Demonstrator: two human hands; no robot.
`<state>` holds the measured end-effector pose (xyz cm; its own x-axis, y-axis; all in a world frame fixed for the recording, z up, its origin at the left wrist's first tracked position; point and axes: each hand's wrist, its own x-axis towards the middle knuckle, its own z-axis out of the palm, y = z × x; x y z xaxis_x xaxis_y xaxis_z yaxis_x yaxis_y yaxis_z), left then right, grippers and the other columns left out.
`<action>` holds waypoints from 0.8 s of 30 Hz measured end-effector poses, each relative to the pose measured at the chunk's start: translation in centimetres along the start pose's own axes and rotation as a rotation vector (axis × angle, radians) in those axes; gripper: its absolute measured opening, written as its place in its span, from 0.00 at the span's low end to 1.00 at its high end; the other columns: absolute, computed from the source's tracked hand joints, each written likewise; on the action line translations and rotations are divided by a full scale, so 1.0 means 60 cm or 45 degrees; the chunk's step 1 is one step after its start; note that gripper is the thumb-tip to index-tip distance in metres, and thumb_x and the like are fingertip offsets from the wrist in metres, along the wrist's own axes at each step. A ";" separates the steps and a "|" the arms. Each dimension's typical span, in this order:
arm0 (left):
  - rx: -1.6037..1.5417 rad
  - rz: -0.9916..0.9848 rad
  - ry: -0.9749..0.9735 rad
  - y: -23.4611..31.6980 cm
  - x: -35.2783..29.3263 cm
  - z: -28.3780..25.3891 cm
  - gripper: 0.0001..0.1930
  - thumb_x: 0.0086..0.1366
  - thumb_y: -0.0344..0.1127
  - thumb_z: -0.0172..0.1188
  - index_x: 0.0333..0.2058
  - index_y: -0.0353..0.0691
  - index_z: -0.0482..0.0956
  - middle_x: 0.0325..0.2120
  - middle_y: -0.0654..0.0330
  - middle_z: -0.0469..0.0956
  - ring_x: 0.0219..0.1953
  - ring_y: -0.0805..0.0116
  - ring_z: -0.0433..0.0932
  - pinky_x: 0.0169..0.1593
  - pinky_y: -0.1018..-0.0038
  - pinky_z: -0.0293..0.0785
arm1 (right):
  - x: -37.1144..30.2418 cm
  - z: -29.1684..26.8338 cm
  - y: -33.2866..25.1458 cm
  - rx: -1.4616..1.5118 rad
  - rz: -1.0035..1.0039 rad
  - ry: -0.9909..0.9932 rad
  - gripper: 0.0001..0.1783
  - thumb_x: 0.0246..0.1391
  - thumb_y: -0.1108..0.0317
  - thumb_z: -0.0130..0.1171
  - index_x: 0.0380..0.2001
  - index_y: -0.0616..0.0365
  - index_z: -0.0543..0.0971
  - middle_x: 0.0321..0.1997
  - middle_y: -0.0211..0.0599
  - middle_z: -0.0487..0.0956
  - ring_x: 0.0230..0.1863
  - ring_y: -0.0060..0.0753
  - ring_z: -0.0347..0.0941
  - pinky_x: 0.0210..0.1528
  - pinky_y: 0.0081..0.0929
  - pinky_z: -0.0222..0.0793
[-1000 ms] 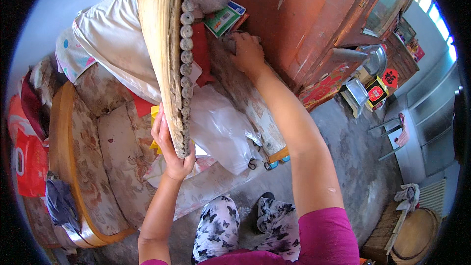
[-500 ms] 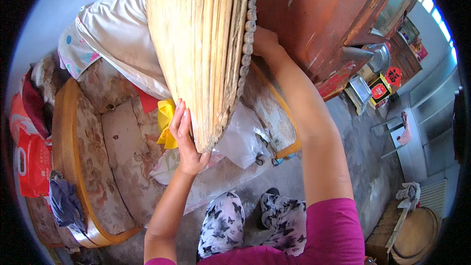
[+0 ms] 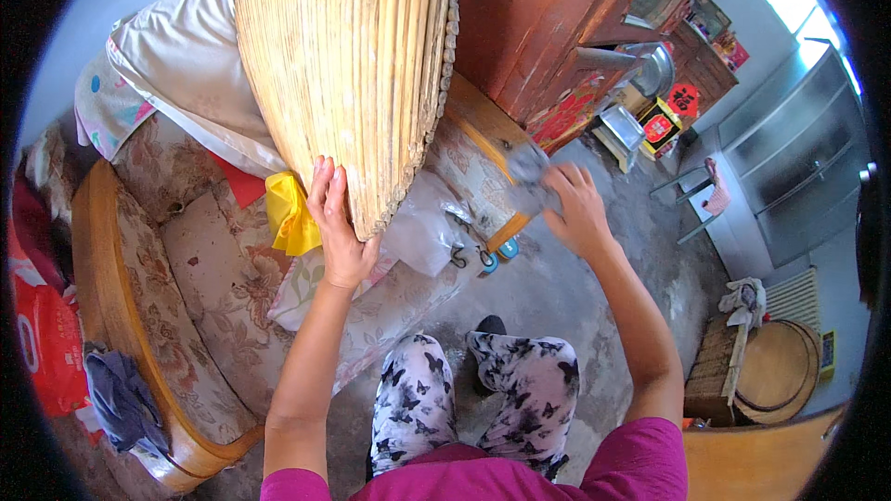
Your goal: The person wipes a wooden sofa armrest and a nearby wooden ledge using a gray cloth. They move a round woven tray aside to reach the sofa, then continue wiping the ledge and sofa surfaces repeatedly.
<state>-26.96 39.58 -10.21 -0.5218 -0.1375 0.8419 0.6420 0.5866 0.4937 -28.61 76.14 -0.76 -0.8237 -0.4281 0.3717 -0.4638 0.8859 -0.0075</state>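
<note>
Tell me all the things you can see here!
mat: one, straw-yellow, stiff, leaning over the sofa
sofa: one, floral with wood rim, left
pillow: one, white, on the sofa
yellow cloth: one, beside the mat
plastic bag: one, clear, sofa edge
cabinet: one, red-brown wood, top
scissors: one, by the bag
left hand: flat against the mat
right hand: fingers on a grey rag

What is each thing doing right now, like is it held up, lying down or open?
Woven bamboo tray: tilted up on edge, steadied by the left hand.
Right hand: fingers closed on a grey cloth.
Yellow cloth: crumpled on the sofa.
Clear plastic bag: lying slack on the sofa.
</note>
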 end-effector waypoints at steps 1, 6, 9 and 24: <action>-0.012 0.005 0.009 -0.004 0.000 0.001 0.45 0.54 0.24 0.63 0.72 0.40 0.55 0.70 0.43 0.54 0.74 0.36 0.51 0.75 0.46 0.49 | -0.039 -0.001 0.017 0.003 0.118 -0.123 0.26 0.43 0.66 0.67 0.49 0.54 0.77 0.50 0.44 0.75 0.55 0.58 0.71 0.55 0.48 0.72; -0.036 0.010 -0.017 -0.001 -0.003 0.016 0.46 0.53 0.21 0.62 0.72 0.39 0.56 0.70 0.43 0.54 0.74 0.37 0.51 0.76 0.47 0.48 | -0.101 -0.035 0.077 0.119 0.376 0.005 0.26 0.44 0.69 0.64 0.50 0.55 0.76 0.49 0.47 0.76 0.53 0.59 0.73 0.56 0.48 0.72; 0.014 0.015 -0.037 -0.007 -0.003 0.006 0.46 0.53 0.22 0.65 0.71 0.39 0.56 0.70 0.43 0.53 0.74 0.37 0.51 0.76 0.47 0.49 | 0.030 -0.070 0.014 0.144 0.074 0.276 0.27 0.44 0.71 0.63 0.53 0.55 0.75 0.51 0.46 0.77 0.56 0.58 0.73 0.57 0.45 0.72; 0.103 0.015 -0.061 -0.011 -0.013 0.015 0.46 0.53 0.22 0.63 0.72 0.38 0.56 0.70 0.43 0.54 0.74 0.38 0.52 0.76 0.48 0.49 | 0.233 0.052 -0.020 -0.009 -0.124 -0.068 0.26 0.49 0.58 0.64 0.54 0.45 0.80 0.54 0.40 0.79 0.55 0.57 0.75 0.53 0.49 0.77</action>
<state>-27.48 40.02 -11.40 -0.5423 -0.0931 0.8350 0.6018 0.6505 0.4634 -40.58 68.51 1.57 -0.7911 -0.5209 0.3207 -0.5404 0.8408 0.0325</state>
